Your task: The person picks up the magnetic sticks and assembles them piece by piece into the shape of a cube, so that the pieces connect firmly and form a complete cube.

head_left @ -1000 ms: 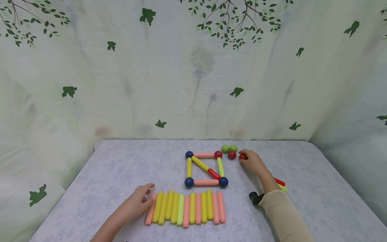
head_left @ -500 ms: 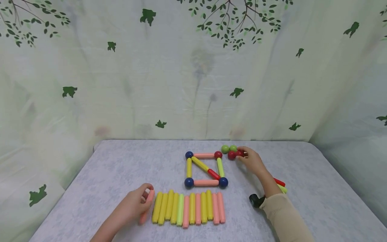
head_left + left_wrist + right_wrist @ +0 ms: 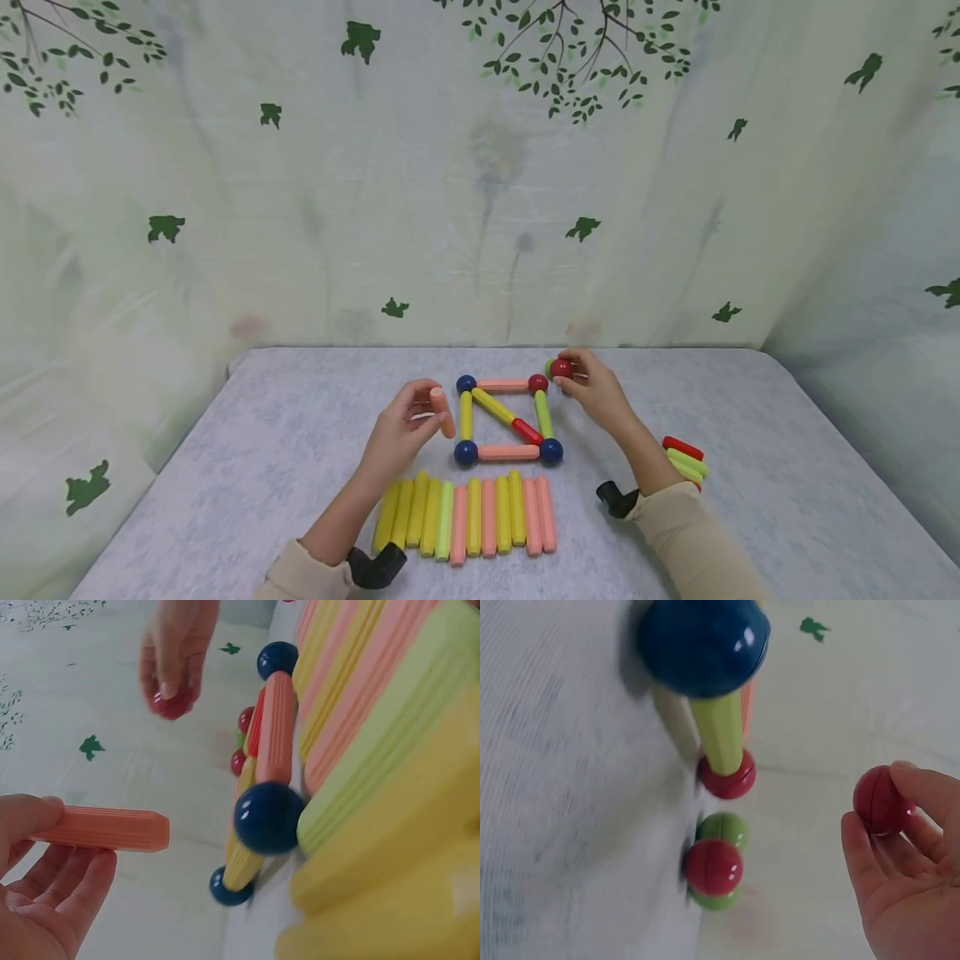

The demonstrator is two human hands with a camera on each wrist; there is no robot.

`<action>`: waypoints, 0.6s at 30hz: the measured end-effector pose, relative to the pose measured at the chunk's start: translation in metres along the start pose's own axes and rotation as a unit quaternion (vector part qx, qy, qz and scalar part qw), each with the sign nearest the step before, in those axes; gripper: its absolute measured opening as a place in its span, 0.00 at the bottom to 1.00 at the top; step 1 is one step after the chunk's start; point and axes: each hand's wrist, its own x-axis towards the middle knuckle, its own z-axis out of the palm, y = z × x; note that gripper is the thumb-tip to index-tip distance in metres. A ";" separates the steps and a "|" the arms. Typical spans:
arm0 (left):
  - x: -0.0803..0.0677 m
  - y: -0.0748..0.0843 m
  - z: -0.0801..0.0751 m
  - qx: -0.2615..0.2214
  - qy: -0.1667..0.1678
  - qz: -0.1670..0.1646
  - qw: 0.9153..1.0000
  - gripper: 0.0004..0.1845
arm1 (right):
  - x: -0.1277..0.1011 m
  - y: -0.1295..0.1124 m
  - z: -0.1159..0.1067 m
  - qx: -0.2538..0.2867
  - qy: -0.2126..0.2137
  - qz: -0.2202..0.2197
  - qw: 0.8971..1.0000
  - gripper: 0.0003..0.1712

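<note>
My left hand point(image 3: 397, 429) pinches a salmon-pink ribbed stick point(image 3: 116, 828) between thumb and fingers, raised above the table just left of a flat frame. That frame joins sticks and balls into a four-sided shape: a blue ball point(image 3: 467, 452), other blue balls, a red ball point(image 3: 537, 383), and a yellow-and-red diagonal point(image 3: 495, 406). Beyond its far right corner, my right hand point(image 3: 602, 398) holds a loose red ball point(image 3: 877, 799) with its fingertips. In the right wrist view, another red ball point(image 3: 714, 867) sits on the table with two green balls point(image 3: 724, 829) beside it.
Nearer than the frame lies a row of yellow, pink and green sticks point(image 3: 474, 517), side by side. A small group of red and green sticks point(image 3: 686, 458) lies right of my right forearm. A pale leaf-patterned cloth point(image 3: 480, 183) hangs behind the table point(image 3: 315, 400).
My left hand took the pink stick from the row's left end, lifted it and moved forward and right. My right hand gripped a red ball and raised it leftward, over the other loose balls.
</note>
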 end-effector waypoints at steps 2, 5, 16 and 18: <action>0.005 -0.002 0.010 -0.012 -0.008 0.006 1.000 0.21 | -0.001 -0.006 0.004 0.001 -0.006 -0.013 1.000 0.23; 0.008 -0.007 0.021 -0.004 -0.020 0.013 1.000 0.21 | -0.002 -0.013 0.010 0.005 -0.016 -0.041 0.999 0.23; 0.008 -0.011 0.032 0.022 -0.034 -0.017 0.999 0.23 | -0.011 -0.047 0.032 0.075 -0.063 -0.123 0.988 0.23; 0.008 -0.011 0.033 0.015 -0.034 -0.012 0.999 0.24 | -0.012 -0.054 0.038 0.104 -0.080 -0.132 0.982 0.24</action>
